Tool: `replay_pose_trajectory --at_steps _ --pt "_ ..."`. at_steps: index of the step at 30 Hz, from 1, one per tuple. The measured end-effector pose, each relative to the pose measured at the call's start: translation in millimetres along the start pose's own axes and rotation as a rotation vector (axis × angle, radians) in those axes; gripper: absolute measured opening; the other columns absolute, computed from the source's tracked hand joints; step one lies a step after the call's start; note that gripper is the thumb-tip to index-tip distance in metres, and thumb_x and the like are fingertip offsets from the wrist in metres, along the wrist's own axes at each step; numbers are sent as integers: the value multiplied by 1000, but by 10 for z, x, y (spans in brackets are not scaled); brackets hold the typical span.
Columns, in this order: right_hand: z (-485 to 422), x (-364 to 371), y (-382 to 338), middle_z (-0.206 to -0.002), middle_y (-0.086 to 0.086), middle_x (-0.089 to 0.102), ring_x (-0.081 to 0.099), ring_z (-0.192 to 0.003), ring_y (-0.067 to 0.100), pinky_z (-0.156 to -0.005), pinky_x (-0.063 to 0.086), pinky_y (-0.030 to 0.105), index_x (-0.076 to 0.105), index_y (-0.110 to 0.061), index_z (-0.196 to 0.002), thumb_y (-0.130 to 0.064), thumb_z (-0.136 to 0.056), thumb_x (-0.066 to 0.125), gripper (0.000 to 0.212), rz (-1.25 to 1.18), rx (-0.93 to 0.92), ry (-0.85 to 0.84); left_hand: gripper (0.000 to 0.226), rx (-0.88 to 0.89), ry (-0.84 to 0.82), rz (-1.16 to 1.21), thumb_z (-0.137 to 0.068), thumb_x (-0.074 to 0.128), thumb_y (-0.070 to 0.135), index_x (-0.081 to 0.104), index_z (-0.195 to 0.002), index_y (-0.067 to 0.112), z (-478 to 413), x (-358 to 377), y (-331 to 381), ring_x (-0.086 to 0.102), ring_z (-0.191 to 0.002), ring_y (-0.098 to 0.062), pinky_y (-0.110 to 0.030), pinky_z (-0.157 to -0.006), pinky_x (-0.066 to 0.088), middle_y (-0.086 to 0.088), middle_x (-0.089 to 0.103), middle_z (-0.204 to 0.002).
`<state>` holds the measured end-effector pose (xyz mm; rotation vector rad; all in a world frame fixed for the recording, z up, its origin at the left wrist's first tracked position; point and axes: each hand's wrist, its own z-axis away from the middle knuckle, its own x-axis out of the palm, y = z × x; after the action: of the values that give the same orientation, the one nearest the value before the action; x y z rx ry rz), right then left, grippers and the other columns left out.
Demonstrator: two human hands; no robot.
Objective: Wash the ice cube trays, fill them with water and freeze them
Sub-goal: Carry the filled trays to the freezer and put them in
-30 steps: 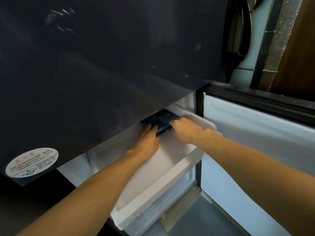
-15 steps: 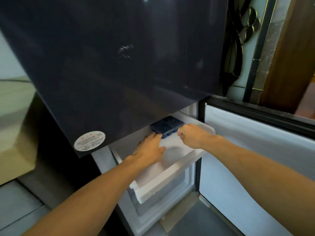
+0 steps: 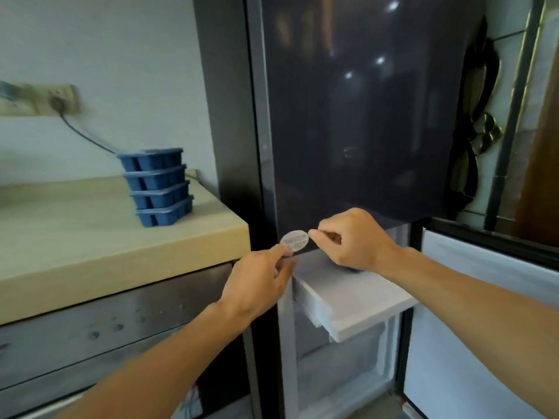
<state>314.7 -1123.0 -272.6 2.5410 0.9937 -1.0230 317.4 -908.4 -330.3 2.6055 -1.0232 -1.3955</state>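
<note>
Several blue ice cube trays [image 3: 157, 186] stand stacked on the pale wooden counter [image 3: 90, 243] to the left of the fridge. The white freezer drawer [image 3: 357, 303] is pulled out below the dark upper door. Only a dark blue sliver of another tray [image 3: 352, 269] shows in the drawer, under my right hand. My right hand [image 3: 354, 240] hovers over the drawer's back with fingers curled and nothing visible in them. My left hand [image 3: 260, 276] is at the drawer's left corner, fingers stretched out and holding nothing.
The glossy dark fridge door [image 3: 348, 116] fills the middle, with a round sticker [image 3: 294, 241] at its lower edge. The open freezer door [image 3: 484, 313] stands on the right. A steel cabinet front [image 3: 106, 328] sits under the counter. A wall socket with a cable [image 3: 57, 99] is at the left.
Both hands have come away from the blue tray, which stays in the drawer. My view has risen and swung left, bringing the counter and the stacked trays into sight.
</note>
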Motion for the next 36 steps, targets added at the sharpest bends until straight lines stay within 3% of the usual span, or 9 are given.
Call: replay_pose_trajectory --at_steps 4,6,10,15,19,23,26,30,36 --pt "-732 -12 -659 -46 -6 36 35 -43 20 -48 31 34 39 -18 -53 -30 -98 63 53 -163 -91 122 23 -21 192 -31 -100 51 46 67 -106 30 172 -791 -231 55 -61 0 -24 -59 45 17 65 -76" --pt "-1133 75 -957 -49 -7 48 46 -48 15 -52 36 30 52 -17 -58 -40 -99 61 48 -211 -77 101 26 -56 288 -55 -99 50 47 68 -99 29 258 -1165 -373 52 -58 0 -25 -57 43 18 60 -70" --pt "-1860 326 -1458 -86 -6 70 65 -83 20 -70 49 35 67 -19 -93 -55 -96 56 38 -178 -10 57 26 -140 439 -160 -98 52 45 68 -90 27 470 -1769 -652 49 -51 -3 -27 -53 42 17 53 -57" --pt "-2477 672 -1768 -130 6 62 61 -113 31 -79 46 41 55 -17 -135 -79 -87 50 78 -8 108 -119 25 -224 503 -297 -97 51 45 67 -89 28 763 -2247 -932 49 -50 -4 -26 -53 39 16 53 -54" --pt "-2645 872 -1845 -113 4 63 55 -91 26 -70 38 37 59 -18 -115 -79 -85 52 68 104 127 -155 31 -257 494 -362 -95 46 52 67 -98 30 779 -2436 -1066 51 -54 -2 -22 -55 37 17 62 -66" --pt "-2605 921 -1820 -107 5 63 56 -83 25 -67 39 35 52 -21 -93 -60 -92 56 39 109 119 -92 33 -269 460 -405 -97 46 54 66 -108 30 679 -2411 -1112 51 -57 1 -16 -56 34 18 65 -77" --pt "-2550 889 -1771 -106 4 61 60 -85 25 -68 42 35 58 -20 -98 -55 -92 57 35 105 94 -79 35 -267 431 -423 -99 46 55 63 -116 30 514 -2323 -1088 52 -63 -2 -18 -61 37 18 65 -90" --pt "-2413 737 -1597 -102 2 62 59 -81 25 -65 42 34 60 -20 -95 -54 -90 56 34 34 86 -45 43 -277 380 -364 -98 48 57 51 -133 31 205 -2189 -1033 62 -97 -10 -29 -79 51 13 60 -124" --pt "-2056 428 -1302 -104 -1 63 59 -84 25 -72 50 39 69 -20 -112 -60 -81 48 55 -14 70 52 64 -308 280 -305 -93 60 54 37 -147 30 -261 -2008 -1038 51 -127 -23 -39 -95 49 3 39 -148"
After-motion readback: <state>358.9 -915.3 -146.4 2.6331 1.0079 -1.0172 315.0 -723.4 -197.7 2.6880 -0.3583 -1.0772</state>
